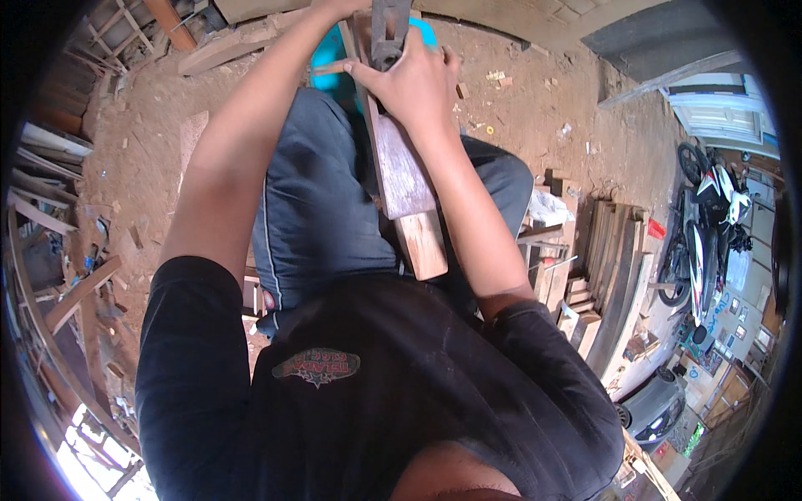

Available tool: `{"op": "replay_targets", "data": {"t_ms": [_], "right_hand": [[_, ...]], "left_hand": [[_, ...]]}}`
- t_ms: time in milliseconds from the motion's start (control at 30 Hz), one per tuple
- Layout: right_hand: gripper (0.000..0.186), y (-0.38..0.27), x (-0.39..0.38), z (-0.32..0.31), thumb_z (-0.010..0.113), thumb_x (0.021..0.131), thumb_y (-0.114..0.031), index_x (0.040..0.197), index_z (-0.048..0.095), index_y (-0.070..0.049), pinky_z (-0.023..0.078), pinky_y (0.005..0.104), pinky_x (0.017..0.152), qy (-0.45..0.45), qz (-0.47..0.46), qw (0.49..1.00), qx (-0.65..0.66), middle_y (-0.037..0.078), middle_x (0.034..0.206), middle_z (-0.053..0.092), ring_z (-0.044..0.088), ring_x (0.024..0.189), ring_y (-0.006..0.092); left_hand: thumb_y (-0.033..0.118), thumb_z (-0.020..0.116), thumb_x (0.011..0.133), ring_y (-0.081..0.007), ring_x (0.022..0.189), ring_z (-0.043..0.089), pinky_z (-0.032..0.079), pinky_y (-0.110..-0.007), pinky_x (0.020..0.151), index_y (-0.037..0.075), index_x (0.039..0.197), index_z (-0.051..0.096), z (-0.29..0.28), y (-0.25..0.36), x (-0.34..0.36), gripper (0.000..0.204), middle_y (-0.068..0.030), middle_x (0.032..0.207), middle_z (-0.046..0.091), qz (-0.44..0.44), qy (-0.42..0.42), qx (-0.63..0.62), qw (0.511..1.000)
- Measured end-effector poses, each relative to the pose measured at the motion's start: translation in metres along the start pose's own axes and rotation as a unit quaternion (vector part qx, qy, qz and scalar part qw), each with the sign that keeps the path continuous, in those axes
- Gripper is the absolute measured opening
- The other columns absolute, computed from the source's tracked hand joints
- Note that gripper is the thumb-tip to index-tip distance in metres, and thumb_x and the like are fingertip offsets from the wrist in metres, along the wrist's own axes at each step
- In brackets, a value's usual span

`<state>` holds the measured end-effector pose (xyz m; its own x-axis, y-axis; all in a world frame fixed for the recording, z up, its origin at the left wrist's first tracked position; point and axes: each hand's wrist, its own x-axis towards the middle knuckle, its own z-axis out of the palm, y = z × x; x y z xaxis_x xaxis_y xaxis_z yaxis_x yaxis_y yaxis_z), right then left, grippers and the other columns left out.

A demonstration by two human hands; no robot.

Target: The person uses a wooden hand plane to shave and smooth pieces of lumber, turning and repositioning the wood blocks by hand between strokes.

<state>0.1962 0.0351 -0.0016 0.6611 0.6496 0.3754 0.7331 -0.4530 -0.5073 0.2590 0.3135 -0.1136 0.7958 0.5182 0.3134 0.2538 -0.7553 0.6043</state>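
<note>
A long wooden piece [401, 163], purplish with a pale near end [420, 246], lies lengthwise between my legs. On its far part sits a dark, worn block-like tool [389, 29] with an opening. My right hand [418, 88] grips the tool and wood from the right, thumb stretched left by a thin narrow strip. My left hand [341, 8] reaches to the far end at the top edge; its fingers are mostly cut off or hidden. A turquoise plastic object [330, 71] shows beneath the far end.
Dirt floor [142, 167] with scraps surrounds me. Timber piles stand left [79, 301] and right [610, 259]. A motorcycle [706, 225] and grey car [656, 409] are farther right.
</note>
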Motion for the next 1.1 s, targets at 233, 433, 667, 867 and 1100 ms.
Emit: {"op": "replay_targets", "data": {"t_ms": [233, 433, 667, 867, 1100], "right_hand": [[0.074, 0.001, -0.027, -0.02, 0.085, 0.07, -0.054, 0.117, 0.065, -0.001, 0.036, 0.0542, 0.108, -0.012, -0.004, 1.0, 0.008, 0.02, 0.095, 0.073, 0.069, 0.1, 0.0369], [0.083, 0.006, -0.076, -0.052, 0.086, 0.069, -0.055, 0.128, 0.062, -0.002, 0.036, 0.0505, 0.106, -0.063, -0.002, 0.998, -0.006, 0.014, 0.099, 0.072, 0.068, 0.1, 0.0323], [0.082, -0.002, -0.111, -0.071, 0.09, 0.069, -0.049, 0.13, 0.061, -0.003, 0.033, 0.0498, 0.105, -0.062, -0.003, 0.998, 0.018, 0.012, 0.099, 0.07, 0.065, 0.097, 0.0304], [0.07, -0.008, -0.1, -0.062, 0.087, 0.071, -0.043, 0.122, 0.063, -0.002, 0.033, 0.0501, 0.102, -0.037, 0.004, 0.999, 0.038, 0.013, 0.098, 0.07, 0.063, 0.099, 0.032], [0.073, 0.001, -0.047, -0.033, 0.085, 0.07, -0.049, 0.12, 0.063, -0.001, 0.034, 0.0532, 0.1, -0.009, -0.005, 0.999, 0.032, 0.018, 0.092, 0.071, 0.067, 0.095, 0.0366]], "left_hand": [[0.048, 0.073, 0.082, -0.0423, 0.157, 0.015, 0.024, -0.043, 0.127, -0.006, 0.16, 0.024, 0.0, 0.001, -0.004, 0.107, -0.035, 0.167, 0.012, -0.031, 0.007, 0.068, 0.997], [0.048, 0.071, 0.082, -0.0385, 0.158, 0.016, 0.021, -0.041, 0.128, -0.005, 0.16, 0.025, -0.009, 0.035, -0.006, 0.105, -0.0295, 0.169, 0.013, -0.076, -0.035, 0.033, 0.996], [0.049, 0.069, 0.084, -0.0369, 0.159, 0.013, 0.017, -0.038, 0.129, -0.006, 0.161, 0.023, 0.001, 0.026, -0.001, 0.105, -0.029, 0.169, 0.014, -0.052, -0.018, 0.088, 0.995], [0.048, 0.07, 0.084, -0.0408, 0.158, 0.015, 0.017, -0.039, 0.129, -0.007, 0.159, 0.025, 0.008, 0.005, 0.003, 0.104, -0.0315, 0.167, 0.017, -0.024, 0.009, 0.097, 0.995], [0.048, 0.072, 0.083, -0.0428, 0.156, 0.02, 0.021, -0.041, 0.128, -0.009, 0.158, 0.027, 0.005, 0.034, -0.002, 0.104, -0.033, 0.167, 0.016, -0.043, -0.008, 0.05, 0.998]]}}
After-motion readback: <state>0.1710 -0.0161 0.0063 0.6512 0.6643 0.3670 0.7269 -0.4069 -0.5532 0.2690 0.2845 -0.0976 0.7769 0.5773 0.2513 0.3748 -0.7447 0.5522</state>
